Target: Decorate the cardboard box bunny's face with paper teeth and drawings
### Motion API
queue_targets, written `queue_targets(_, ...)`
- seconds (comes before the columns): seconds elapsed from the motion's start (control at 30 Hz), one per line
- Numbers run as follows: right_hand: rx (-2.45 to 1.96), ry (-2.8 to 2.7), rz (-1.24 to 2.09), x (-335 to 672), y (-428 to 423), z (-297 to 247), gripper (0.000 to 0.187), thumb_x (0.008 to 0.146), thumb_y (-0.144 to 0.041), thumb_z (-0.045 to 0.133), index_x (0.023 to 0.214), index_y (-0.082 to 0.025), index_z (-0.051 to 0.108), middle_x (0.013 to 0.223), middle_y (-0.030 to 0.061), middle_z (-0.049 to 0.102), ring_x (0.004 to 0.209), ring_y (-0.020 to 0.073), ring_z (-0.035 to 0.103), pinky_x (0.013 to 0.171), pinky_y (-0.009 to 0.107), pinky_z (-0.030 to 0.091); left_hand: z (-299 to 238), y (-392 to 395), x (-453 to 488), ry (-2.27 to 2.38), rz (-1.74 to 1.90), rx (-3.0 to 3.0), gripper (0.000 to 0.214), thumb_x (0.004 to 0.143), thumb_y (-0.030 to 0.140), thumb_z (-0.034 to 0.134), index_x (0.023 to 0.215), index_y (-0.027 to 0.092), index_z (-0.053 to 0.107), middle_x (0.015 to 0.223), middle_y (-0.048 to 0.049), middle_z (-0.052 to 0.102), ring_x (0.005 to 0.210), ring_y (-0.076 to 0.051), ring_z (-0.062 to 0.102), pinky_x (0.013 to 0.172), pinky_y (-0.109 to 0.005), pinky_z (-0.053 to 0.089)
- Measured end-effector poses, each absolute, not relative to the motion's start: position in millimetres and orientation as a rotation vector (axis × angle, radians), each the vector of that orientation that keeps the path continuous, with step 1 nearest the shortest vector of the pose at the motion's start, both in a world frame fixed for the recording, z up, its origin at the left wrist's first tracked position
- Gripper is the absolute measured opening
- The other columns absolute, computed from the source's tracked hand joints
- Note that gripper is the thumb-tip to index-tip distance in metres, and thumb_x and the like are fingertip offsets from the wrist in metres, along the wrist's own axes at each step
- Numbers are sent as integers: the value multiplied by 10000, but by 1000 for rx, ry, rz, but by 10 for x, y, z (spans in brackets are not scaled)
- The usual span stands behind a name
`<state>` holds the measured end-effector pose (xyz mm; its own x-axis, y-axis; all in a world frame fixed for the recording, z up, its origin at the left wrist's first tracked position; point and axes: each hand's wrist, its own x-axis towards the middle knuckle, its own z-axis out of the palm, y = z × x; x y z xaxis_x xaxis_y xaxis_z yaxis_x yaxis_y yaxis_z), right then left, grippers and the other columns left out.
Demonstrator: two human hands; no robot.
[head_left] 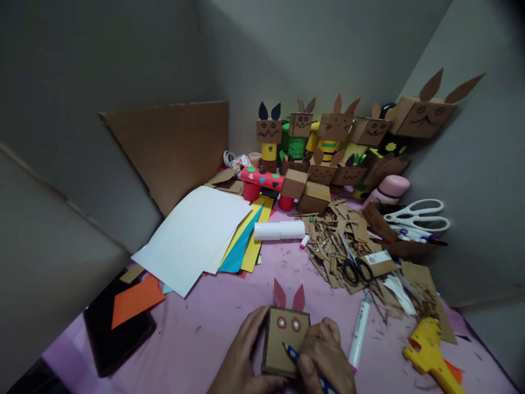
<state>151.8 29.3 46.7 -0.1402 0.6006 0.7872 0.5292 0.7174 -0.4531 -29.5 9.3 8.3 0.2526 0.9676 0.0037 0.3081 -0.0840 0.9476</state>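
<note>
A small cardboard box (276, 350) with two pink paper ears (280, 294) and two red-ringed eyes lies near the table's front edge. My left hand (245, 355) wraps round its left side, with the thumb along the lower edge. In my right hand (328, 350) is a dark blue pencil (293, 354), its tip at the box's face below the eyes. The right fingers rest against the box's right side. A white marker (360, 334) with a pink end lies just right of that hand.
Paper sheets (197, 235) and a black tablet-like slab (118, 339) lie left. Cardboard scraps (332, 246), black-handled scissors (355, 268) and a yellow glue gun (430, 350) lie right. A white roll (279, 230) is mid-table; several box-headed figures (268, 131) stand behind.
</note>
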Motion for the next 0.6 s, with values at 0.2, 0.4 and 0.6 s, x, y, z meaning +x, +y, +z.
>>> queue_targets(0.2,-892,-1838,94,1500,295,493,338,1012,-222,323,685,-201,408,529,-46,460,594,122,439,714,341,334,123,81,-289,1219,872,1569,1022,594,211,872,1420,420,308,1505,-59,386,1386,-361,324,1144,-587,218)
queue_targets(0.4,-901,-1871,100,1486,315,489,349,1016,-224,302,682,-201,402,529,-42,460,592,124,429,687,330,322,89,85,-287,1226,875,1571,1069,580,182,882,1422,452,282,1512,-36,376,1391,-347,327,1151,-568,224)
queue_targets(0.6,-934,-1878,29,1497,318,510,372,1014,-214,296,655,-203,391,506,-55,450,560,114,435,707,329,330,80,79,-288,1215,889,1604,1050,600,298,882,1431,454,260,1508,-58,378,1385,-366,335,1132,-602,242)
